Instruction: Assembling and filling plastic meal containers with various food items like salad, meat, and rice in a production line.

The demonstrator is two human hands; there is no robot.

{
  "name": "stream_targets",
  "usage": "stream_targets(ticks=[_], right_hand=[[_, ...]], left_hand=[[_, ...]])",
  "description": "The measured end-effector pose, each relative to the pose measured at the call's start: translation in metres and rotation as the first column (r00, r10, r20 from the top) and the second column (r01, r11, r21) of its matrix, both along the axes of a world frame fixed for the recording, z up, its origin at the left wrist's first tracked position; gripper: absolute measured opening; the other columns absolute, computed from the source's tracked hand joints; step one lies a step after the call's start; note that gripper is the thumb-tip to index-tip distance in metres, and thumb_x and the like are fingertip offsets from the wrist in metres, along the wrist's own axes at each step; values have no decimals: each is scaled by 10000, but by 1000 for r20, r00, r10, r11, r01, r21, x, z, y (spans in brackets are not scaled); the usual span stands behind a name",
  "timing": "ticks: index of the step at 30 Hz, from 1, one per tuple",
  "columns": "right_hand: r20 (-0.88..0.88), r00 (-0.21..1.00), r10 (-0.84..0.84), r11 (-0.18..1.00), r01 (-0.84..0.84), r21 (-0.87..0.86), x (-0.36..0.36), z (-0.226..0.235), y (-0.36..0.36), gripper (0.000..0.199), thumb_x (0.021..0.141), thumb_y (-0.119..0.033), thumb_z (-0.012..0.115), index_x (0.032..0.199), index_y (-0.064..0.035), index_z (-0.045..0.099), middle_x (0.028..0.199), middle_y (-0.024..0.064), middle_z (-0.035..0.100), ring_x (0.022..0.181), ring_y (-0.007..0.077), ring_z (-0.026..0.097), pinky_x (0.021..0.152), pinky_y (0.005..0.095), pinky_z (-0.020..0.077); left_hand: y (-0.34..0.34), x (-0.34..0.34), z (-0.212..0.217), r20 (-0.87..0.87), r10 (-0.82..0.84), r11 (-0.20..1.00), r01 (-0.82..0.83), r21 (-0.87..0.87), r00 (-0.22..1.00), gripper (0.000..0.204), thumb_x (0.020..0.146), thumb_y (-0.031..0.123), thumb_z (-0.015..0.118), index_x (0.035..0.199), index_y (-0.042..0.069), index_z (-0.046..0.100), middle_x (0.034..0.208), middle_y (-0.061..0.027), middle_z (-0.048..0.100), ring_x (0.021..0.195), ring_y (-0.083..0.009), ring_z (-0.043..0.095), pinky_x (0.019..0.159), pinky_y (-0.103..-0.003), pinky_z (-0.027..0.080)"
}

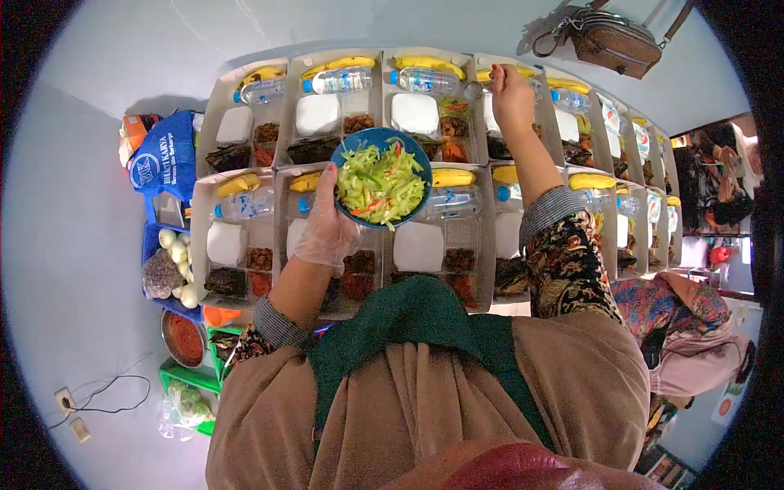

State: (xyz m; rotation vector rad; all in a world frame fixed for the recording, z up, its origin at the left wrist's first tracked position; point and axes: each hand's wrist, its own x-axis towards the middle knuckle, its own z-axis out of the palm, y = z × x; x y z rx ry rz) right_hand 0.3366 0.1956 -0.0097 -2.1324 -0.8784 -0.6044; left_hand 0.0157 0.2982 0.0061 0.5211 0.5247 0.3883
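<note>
My left hand (pixel 327 216), in a clear plastic glove, grips the side of a blue bowl (pixel 425 193) over the two rows of meal boxes. Shredded pale-green vegetables with orange and red bits (pixel 380 184) fill the bowl. Farther forward and to the right, my right hand (pixel 511 98) is closed over the back row, its fingers partly hidden. A rounded metal spoon (pixel 474 91) shows just left of its fingertips, above a box edge. In the back-row box left of that hand, some shredded vegetables (pixel 452 106) lie above the brown food.
Open white boxes hold bananas (pixel 429 63), water bottles (pixel 339 79), white wrapped packets (pixel 415 113) and dark wrapped food. At left are a blue bag (pixel 167 151), onions in a crate (pixel 173 245) and a pan of red sauce (pixel 184 339). A brown handbag (pixel 616 41) lies beyond the boxes; another person (pixel 678 327) is at right.
</note>
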Motion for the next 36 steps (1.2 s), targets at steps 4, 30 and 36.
stream_targets(ticks=[4,30,36], right_hand=[[-47,998,45,999,-46,-16,-4,11,-4,248,922,-246,483,925,-36,615,762,158,645,646,306,631,600,379,488],[-375,892,255,958,-286,-31,0,-6,-14,212,917,-191,424,996,-23,527,833,164,655,809,324,635,730,388,489],[-383,876,292,952,-304,32,0,-5,-11,206,921,-189,427,985,-20,526,828,154,657,793,309,639,725,366,493]], left_hand=[[2,0,-6,-6,15,1000,-15,7,1000,557,925,452,409,1272,17,423,1261,-144,512,1128,-270,526,987,-402,408],[1,-2,-8,27,-17,999,18,-28,999,564,907,458,449,1274,30,425,1274,-139,501,1149,-279,508,997,-407,399],[1,-1,-9,30,-12,1000,13,-15,999,560,910,457,443,1272,30,428,1272,-135,505,1142,-277,514,997,-412,399]])
